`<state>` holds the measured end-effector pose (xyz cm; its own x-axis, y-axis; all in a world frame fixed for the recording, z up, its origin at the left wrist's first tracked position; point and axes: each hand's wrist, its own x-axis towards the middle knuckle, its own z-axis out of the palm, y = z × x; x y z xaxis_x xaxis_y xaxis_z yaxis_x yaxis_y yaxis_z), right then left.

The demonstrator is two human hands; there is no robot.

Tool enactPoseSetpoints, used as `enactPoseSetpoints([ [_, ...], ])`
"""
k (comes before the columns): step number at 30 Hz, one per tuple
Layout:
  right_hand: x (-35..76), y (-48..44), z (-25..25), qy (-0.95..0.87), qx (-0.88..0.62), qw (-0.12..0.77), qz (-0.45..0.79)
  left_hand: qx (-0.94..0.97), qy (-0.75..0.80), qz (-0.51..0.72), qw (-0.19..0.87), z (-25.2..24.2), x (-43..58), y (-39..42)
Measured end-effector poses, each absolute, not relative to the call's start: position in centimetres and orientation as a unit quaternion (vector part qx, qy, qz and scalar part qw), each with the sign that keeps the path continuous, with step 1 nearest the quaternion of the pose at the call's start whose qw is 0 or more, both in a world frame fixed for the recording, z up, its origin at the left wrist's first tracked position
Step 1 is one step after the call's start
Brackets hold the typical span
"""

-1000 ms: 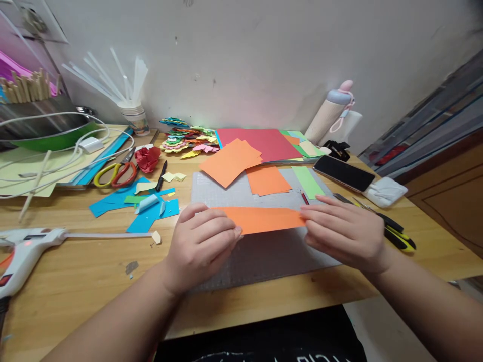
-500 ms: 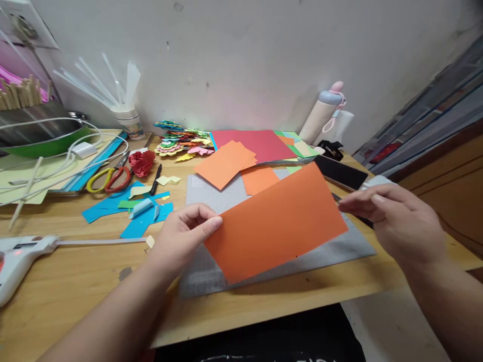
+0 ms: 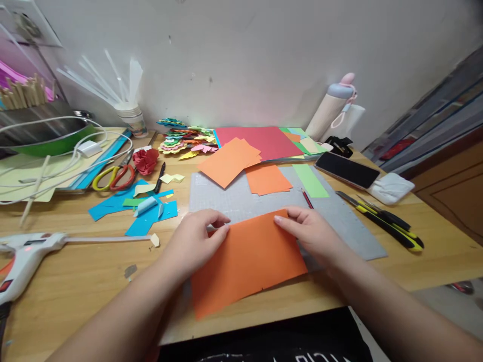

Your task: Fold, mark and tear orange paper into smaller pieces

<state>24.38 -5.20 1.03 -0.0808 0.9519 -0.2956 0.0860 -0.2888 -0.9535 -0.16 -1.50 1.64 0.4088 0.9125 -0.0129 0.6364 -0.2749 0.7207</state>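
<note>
My left hand [image 3: 198,241] and right hand [image 3: 309,231] each pinch the sheet [image 3: 249,261] along its far edge, thumbs on the face towards me, fingers curled mostly out of sight behind. The sheet slopes from my fingertips down over the front of the mat [image 3: 350,231], and its lower left corner reaches close to the table's [image 3: 94,301] near edge; I can't tell whether that corner touches wood. If I pulled unevenly, I think the paper could crease between my thumbs, and dropping it lower might bend that corner on the table's rim. Just beyond my hands lie the orange pieces [image 3: 269,180] and the pencil [image 3: 307,199]; a forward sweep could scatter them. Right of my right hand, the cutter [image 3: 392,232] has its narrow end over the mat, so swinging wide there risks a knock. The most room seems to be left of my left hand, across wood as far as the glue gun [image 3: 28,256], well apart from my forearm.
</note>
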Motion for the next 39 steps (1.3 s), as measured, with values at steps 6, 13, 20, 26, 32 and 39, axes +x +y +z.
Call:
enactPoseSetpoints([
  [6, 22.3, -6.1, 1.0, -0.483, -0.542, 0.37, 0.58, 0.779, 0.469, 0.174, 0.379, 2.2, 0.4, -2.1],
  [13, 22.6, -6.4, 0.7, -0.47, -0.561, 0.421, 0.536, 0.739, 0.468, 0.124, 0.469, 2.0, 0.0, -2.0],
  [20, 26.2, -7.8, 0.0, -0.387, -0.575, 0.482, 0.536, 0.731, 0.443, 0.102, 0.509, 1.6, -0.5, -1.5],
  [26, 29.2, -8.8, 0.1, -0.354, -0.592, 0.509, 0.515, 0.719, 0.435, 0.102, 0.532, 1.3, -0.3, -1.7],
  [32, 31.4, -9.0, 0.0, -0.336, -0.602, 0.546, 0.476, 0.703, 0.455, 0.124, 0.532, 1.3, -0.6, -1.4],
  [39, 32.4, -8.6, -0.1, -0.389, -0.578, 0.587, 0.412, 0.603, 0.455, 0.214, 0.62, 1.3, -0.2, -1.1],
])
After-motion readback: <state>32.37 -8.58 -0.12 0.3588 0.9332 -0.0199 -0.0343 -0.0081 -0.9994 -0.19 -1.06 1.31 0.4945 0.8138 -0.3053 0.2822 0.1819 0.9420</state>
